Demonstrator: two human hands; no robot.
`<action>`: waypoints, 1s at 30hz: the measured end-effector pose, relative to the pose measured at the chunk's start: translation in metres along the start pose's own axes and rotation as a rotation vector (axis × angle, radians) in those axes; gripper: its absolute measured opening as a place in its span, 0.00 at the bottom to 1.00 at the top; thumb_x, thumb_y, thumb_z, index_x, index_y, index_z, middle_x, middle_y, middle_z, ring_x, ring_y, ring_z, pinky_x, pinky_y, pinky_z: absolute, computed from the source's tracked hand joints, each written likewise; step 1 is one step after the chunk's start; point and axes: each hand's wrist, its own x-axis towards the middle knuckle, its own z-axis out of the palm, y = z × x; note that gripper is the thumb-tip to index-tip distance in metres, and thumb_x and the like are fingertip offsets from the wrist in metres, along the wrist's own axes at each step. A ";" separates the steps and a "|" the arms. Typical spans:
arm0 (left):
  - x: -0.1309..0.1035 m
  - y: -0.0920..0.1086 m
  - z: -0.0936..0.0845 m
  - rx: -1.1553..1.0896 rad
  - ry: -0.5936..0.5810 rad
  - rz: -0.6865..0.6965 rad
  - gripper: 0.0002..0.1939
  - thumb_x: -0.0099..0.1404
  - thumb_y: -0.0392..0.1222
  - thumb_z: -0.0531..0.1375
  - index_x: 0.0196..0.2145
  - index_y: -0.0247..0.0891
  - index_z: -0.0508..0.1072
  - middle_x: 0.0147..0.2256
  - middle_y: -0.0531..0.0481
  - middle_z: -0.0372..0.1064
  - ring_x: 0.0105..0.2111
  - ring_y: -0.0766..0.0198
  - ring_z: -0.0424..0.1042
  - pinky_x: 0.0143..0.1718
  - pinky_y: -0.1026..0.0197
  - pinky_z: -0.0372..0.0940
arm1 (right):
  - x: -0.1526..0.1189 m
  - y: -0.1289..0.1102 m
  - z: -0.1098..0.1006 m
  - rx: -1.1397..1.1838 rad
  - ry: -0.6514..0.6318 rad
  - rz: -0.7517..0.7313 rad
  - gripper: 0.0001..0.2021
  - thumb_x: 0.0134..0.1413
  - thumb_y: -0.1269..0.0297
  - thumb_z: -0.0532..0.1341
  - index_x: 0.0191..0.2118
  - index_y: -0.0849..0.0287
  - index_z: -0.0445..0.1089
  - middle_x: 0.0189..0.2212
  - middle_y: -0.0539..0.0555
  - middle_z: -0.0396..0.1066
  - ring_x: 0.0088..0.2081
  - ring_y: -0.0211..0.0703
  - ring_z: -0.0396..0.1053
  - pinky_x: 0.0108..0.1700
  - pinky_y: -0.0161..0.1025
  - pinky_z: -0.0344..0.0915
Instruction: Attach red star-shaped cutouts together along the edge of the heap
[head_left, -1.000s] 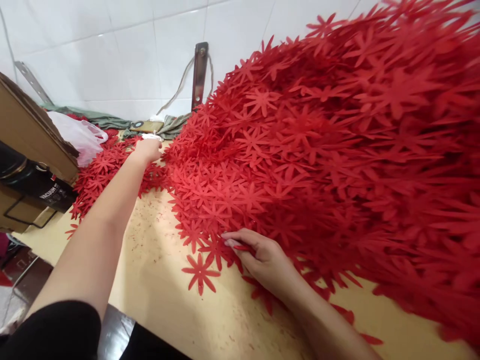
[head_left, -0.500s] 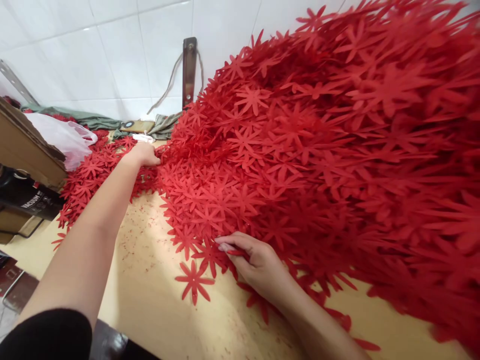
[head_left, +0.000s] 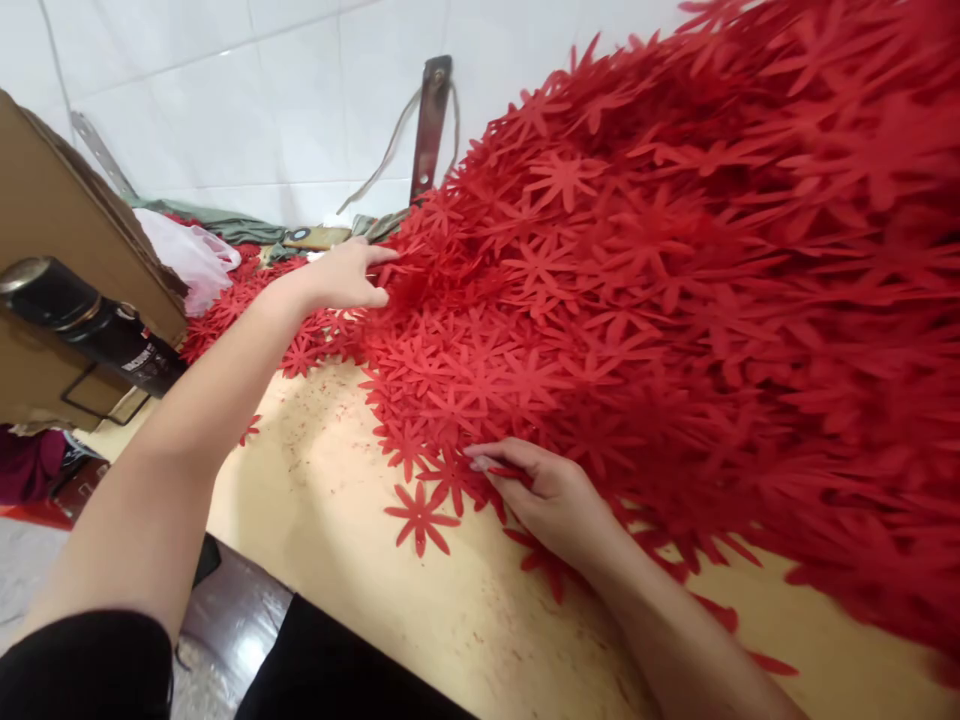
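A large heap of red flower-shaped cutouts [head_left: 555, 280] fills the centre and right of the head view. My left hand [head_left: 349, 275] reaches to the heap's left edge, its thumb and fingers apart with nothing seen between them. Near the heap's lower edge, my right hand [head_left: 544, 495] is closed in a pinch, with a red piece showing between its thumb and fingers. One red flower [head_left: 421, 518] lies flat on the pale wooden table [head_left: 330, 540], left of my right hand. Smaller red cutouts [head_left: 300, 350] lie under and beyond my left forearm.
A dark bottle [head_left: 97, 325] and a cardboard box [head_left: 67, 210] stand at the left. Behind the left pile are a white plastic bag [head_left: 184, 255] and green cloth [head_left: 232, 228]. A brown strip with a cord [head_left: 431, 135] leans against the tiled wall.
My left hand has risen slightly and its fingers have spread apart. The view has shifted left, showing more of the bottle and box. My right hand keeps its pinch.
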 end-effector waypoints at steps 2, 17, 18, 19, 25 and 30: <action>-0.008 0.015 0.008 0.013 -0.027 0.038 0.43 0.51 0.41 0.58 0.65 0.34 0.53 0.51 0.41 0.63 0.47 0.56 0.68 0.51 0.60 0.61 | -0.001 0.001 0.000 -0.012 0.000 0.002 0.15 0.50 0.61 0.54 0.38 0.60 0.75 0.35 0.58 0.76 0.38 0.47 0.74 0.46 0.47 0.70; -0.067 -0.004 -0.005 0.169 0.014 -0.059 0.33 0.52 0.44 0.57 0.57 0.40 0.66 0.46 0.44 0.62 0.47 0.54 0.67 0.52 0.57 0.61 | 0.000 -0.006 -0.001 -0.041 0.013 -0.046 0.15 0.50 0.64 0.54 0.37 0.63 0.75 0.38 0.60 0.77 0.41 0.48 0.75 0.47 0.46 0.70; -0.074 -0.015 -0.008 0.182 0.024 -0.116 0.33 0.52 0.45 0.57 0.57 0.40 0.66 0.46 0.44 0.62 0.46 0.54 0.67 0.52 0.57 0.60 | 0.000 -0.005 -0.002 -0.037 0.015 -0.048 0.15 0.50 0.64 0.54 0.37 0.63 0.75 0.38 0.61 0.77 0.41 0.48 0.74 0.48 0.46 0.70; -0.081 -0.026 -0.008 0.202 0.018 -0.174 0.34 0.52 0.46 0.57 0.58 0.40 0.65 0.45 0.44 0.62 0.46 0.53 0.66 0.52 0.56 0.60 | 0.001 -0.005 -0.002 -0.033 0.017 -0.049 0.15 0.50 0.64 0.54 0.37 0.63 0.75 0.38 0.61 0.77 0.41 0.48 0.74 0.48 0.46 0.69; -0.103 -0.077 0.015 0.248 -0.012 -0.326 0.37 0.54 0.51 0.57 0.60 0.35 0.62 0.44 0.40 0.64 0.47 0.49 0.66 0.50 0.56 0.61 | 0.001 -0.003 0.000 -0.022 0.054 -0.042 0.15 0.50 0.63 0.54 0.37 0.64 0.75 0.38 0.61 0.77 0.42 0.50 0.75 0.49 0.48 0.69; -0.106 -0.090 0.031 0.255 -0.027 -0.328 0.34 0.53 0.57 0.60 0.55 0.38 0.69 0.43 0.40 0.65 0.46 0.49 0.67 0.50 0.55 0.61 | 0.000 -0.003 0.000 -0.045 0.065 -0.055 0.14 0.49 0.64 0.54 0.37 0.63 0.75 0.39 0.61 0.77 0.42 0.49 0.75 0.49 0.48 0.69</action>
